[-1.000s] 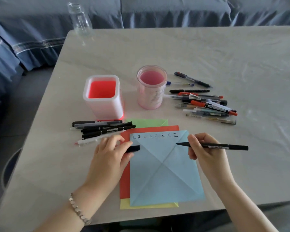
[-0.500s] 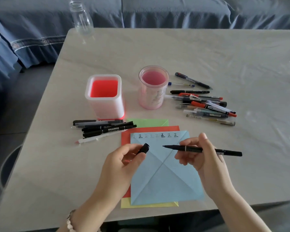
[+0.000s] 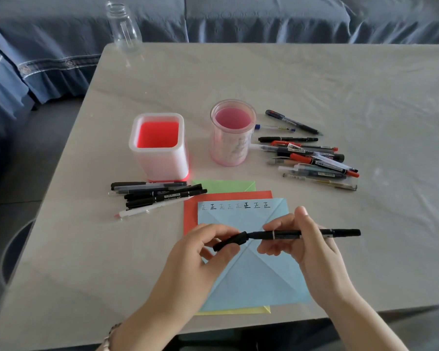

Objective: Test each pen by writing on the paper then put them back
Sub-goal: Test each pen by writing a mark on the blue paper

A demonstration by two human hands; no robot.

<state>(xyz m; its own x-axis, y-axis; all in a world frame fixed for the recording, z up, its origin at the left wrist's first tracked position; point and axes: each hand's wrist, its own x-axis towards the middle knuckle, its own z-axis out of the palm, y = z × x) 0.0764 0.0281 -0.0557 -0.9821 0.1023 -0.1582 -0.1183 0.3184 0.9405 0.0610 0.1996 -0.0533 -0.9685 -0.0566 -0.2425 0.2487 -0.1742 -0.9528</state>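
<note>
My right hand (image 3: 314, 247) grips a black pen (image 3: 289, 234) held level above the blue paper (image 3: 254, 282). My left hand (image 3: 200, 254) pinches the pen's black cap (image 3: 230, 241), whose mouth meets the pen's tip. The blue sheet carries a row of written marks (image 3: 236, 205) along its top edge and lies on red, green and yellow sheets. A pile of black and white pens (image 3: 155, 195) lies left of the paper. Another pile of mixed pens (image 3: 312, 158) lies to the right of the round pink holder (image 3: 232, 133).
A square white holder with a red inside (image 3: 159, 145) stands left of the pink one. A clear bottle (image 3: 123, 29) stands at the table's far left corner. A blue sofa (image 3: 264, 16) runs behind the table (image 3: 365, 97).
Both hands came together over the blue paper. The cap in my left hand moved right and now meets the pen tip; the pen shifted left and toward me.
</note>
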